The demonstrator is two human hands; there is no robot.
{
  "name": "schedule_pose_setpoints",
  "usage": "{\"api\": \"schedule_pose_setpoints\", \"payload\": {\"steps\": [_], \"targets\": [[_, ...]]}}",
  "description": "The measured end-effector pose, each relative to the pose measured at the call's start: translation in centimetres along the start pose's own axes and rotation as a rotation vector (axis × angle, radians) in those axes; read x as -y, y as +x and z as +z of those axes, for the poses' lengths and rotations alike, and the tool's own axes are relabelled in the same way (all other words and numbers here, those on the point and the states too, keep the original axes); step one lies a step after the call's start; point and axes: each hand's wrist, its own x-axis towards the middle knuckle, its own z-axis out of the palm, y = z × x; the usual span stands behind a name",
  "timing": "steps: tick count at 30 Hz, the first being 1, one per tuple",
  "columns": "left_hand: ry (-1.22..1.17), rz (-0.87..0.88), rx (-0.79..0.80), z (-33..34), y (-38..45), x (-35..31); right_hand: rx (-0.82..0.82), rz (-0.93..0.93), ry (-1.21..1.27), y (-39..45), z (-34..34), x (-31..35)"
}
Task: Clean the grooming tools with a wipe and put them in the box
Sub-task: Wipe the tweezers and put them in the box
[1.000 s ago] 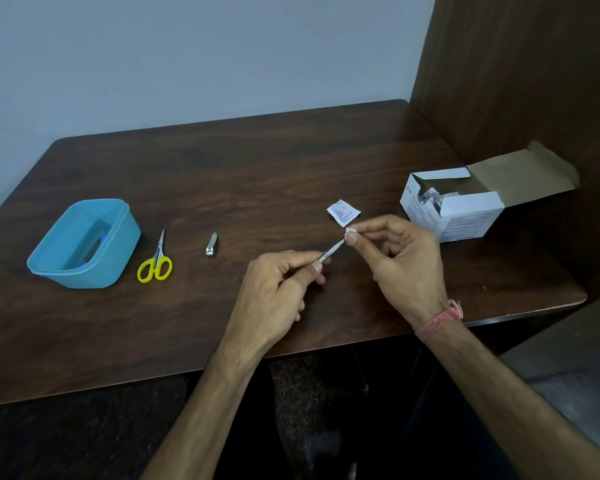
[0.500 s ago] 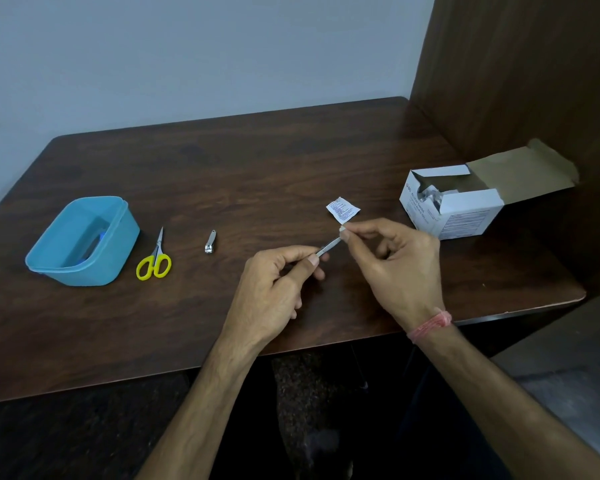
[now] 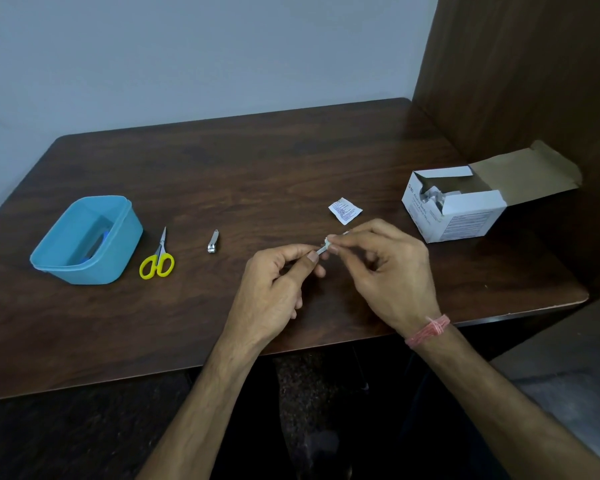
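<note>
My left hand [image 3: 274,285] pinches one end of a thin metal tool [image 3: 321,251], perhaps tweezers or a file, above the table's front middle. My right hand [image 3: 385,268] pinches a small white wipe [image 3: 327,241] around the tool's shaft; the far tip pokes out past my fingers. A blue plastic box [image 3: 118,233] sits at the left with something blue inside. Yellow-handled scissors [image 3: 158,258] and a small metal nail clipper [image 3: 212,242] lie on the table between the box and my hands.
A torn white wipe sachet [image 3: 345,210] lies just beyond my hands. An open white carton of wipes [image 3: 465,216] stands at the right, its flap against a wooden partition [image 3: 534,81]. The dark wooden table [image 3: 257,168] ends close to my wrists.
My right hand has slid the wipe down the tool toward my left hand, so the metal tip now shows beyond my right fingers.
</note>
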Motion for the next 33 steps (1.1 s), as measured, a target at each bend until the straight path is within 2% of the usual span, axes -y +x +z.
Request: {"api": "schedule_pose_setpoints", "payload": {"steps": [2, 7, 11, 16, 21, 27, 33], "targets": [[-0.007, 0.0, -0.003, 0.0, -0.1, 0.0, -0.051, 0.031, -0.012, 0.1, -0.1, -0.2], [0.008, 0.008, -0.002, 0.0, -0.2, -0.1, 0.063, -0.103, -0.037, -0.4, -0.1, 0.4], [-0.01, 0.004, -0.003, 0.0, -0.2, -0.2, -0.068, -0.021, -0.054, -0.1, -0.1, 0.0], [0.003, 0.014, 0.002, 0.0, -0.3, -0.2, 0.066, -0.167, -0.094, -0.8, 0.0, 0.4], [-0.031, 0.018, 0.045, -0.2, -0.3, -0.1, -0.086, -0.073, -0.095, -0.3, 0.0, 0.3], [-0.025, 0.061, 0.109, -0.6, -0.1, 0.4, 0.056, -0.218, -0.109, -0.9, -0.1, 0.9], [-0.056, 0.07, 0.084, -0.4, -0.2, 0.4, -0.078, -0.084, -0.096, -0.2, 0.0, 0.6]]}}
